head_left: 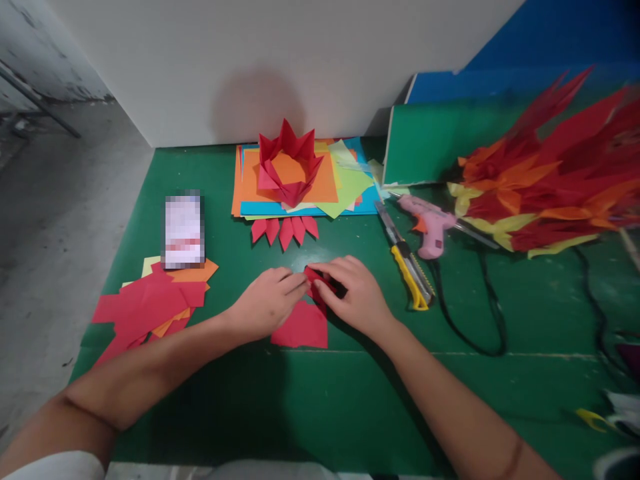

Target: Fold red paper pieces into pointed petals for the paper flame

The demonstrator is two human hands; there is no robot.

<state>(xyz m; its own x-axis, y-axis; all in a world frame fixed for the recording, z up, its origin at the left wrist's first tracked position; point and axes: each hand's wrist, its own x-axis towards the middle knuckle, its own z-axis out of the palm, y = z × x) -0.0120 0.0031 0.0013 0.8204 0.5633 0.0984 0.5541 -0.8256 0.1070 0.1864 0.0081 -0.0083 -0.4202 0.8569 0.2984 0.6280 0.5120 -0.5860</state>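
The right hand's (357, 293) thumb and forefinger close narrowly on a small folded red paper (315, 280), while the left hand's (267, 303) fingertips meet its other edge — whether they pinch it or only steady it, I cannot tell. Folding or creasing looks like the step in hand; the next move seems to call for lined-up edges and firm fingertip pressure. Just below, a red sheet (303, 328) lies flat on the green surface (360, 400); whether the two join is hidden.

Beyond the fingers, a row of pointed red pieces (285, 233) sits before stacked coloured paper (327, 187), which bears a spiky red ring (294, 193). Loose paper pieces (155, 300) lie to the left; a yellow cutter (410, 273) and pink glue gun (431, 230) lie to the right — a red, orange and yellow paper bundle (560, 180) farther out.
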